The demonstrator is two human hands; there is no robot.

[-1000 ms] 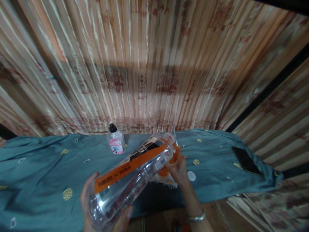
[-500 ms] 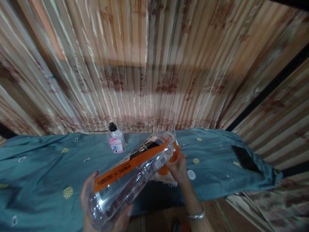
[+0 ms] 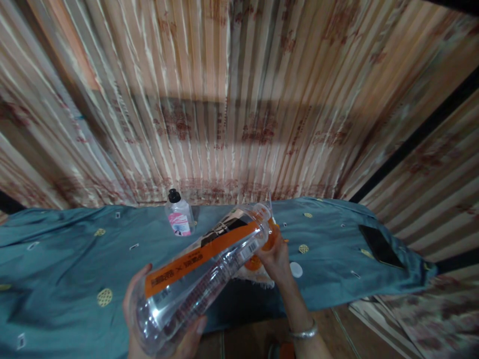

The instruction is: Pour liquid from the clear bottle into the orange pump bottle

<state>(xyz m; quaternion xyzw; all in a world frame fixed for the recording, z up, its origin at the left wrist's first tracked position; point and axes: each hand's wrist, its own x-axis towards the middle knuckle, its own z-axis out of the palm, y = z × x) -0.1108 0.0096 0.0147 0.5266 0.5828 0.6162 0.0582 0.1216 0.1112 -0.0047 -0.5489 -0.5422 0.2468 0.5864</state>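
Note:
My left hand [image 3: 131, 299] is wrapped round the base of a large clear plastic bottle [image 3: 175, 279] with an orange and black label. The bottle slants up to the right, its open mouth at the far end. My right hand [image 3: 276, 260], with a silver bangle at the wrist, is closed round an orange see-through container [image 3: 254, 263] at the bottle's neck. The bottle hides much of this container, so its full shape and any contents cannot be made out. Beneath it lies a pale fringed cloth [image 3: 262, 281]. A round white cap [image 3: 296, 269] rests beside my right wrist.
A clear squeeze bottle [image 3: 179, 219] with a black cap and pink label stands towards the back. A dark phone [image 3: 379, 245] lies at the right on the blue-green tablecloth [image 3: 67, 264]. Behind the table hangs a pleated patterned curtain [image 3: 209, 159].

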